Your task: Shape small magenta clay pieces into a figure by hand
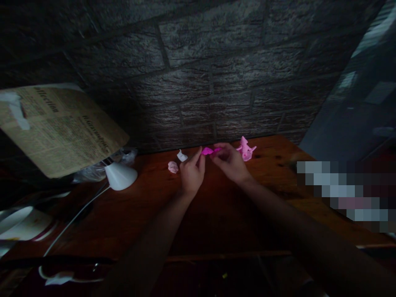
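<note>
Gripping one bright magenta piece point(207, 151), creased, exact form blurred, between left hand point(192, 170) and right hand point(229, 161), both pinched on it, near back edge of wooden tabletop point(154, 206). Includes, just beside right hand at same edge, one pale pink folded piece point(246, 151) with pointed ends. Lists, beside left hand, one white scrap point(182, 156) and one crumpled pink scrap point(173, 167). Adds, toward left edge, one lamp with white conical base point(121, 177) and newsprint-patterned shade point(62, 128); one white cable point(83, 207), running past front edge; one pale cup point(23, 225), near front left corner.
</note>
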### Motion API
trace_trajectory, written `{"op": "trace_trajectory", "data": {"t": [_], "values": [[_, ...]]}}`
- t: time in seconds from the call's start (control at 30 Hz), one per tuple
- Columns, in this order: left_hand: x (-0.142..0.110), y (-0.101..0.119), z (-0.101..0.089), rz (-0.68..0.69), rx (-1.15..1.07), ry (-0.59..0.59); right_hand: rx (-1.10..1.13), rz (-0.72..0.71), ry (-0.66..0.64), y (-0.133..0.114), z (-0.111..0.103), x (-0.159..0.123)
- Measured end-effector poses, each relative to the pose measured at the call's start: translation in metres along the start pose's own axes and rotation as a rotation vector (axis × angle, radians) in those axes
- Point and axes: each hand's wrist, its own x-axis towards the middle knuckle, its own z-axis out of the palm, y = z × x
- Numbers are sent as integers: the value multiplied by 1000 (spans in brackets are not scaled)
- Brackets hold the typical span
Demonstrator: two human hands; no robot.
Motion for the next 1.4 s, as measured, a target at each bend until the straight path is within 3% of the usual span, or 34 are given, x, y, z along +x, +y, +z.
{"op": "trace_trajectory", "data": {"t": [0.17,0.27,0.37,0.47,0.73,1.03,1.3,1.4], "values": [[1,0,-2,34,-64,28,483,368,-73,-17,3,-3],[1,3,1,146,-144,-34,633,445,-45,-19,-1,0],[1,6,3,204,-228,-86,691,448,-4,-14,-6,5],[2,7,4,162,-320,-94,677,439,-9,-11,-10,8],[2,-5,8,-226,-742,-274,681,429,-60,-14,-12,8],[3,-1,6,-294,-671,-193,672,552,-98,-16,-14,8],[-2,-3,10,-273,-651,-191,520,385,-46,-9,-14,10],[-2,-3,10,-275,-653,-188,527,424,-71,-12,-12,8]]}}
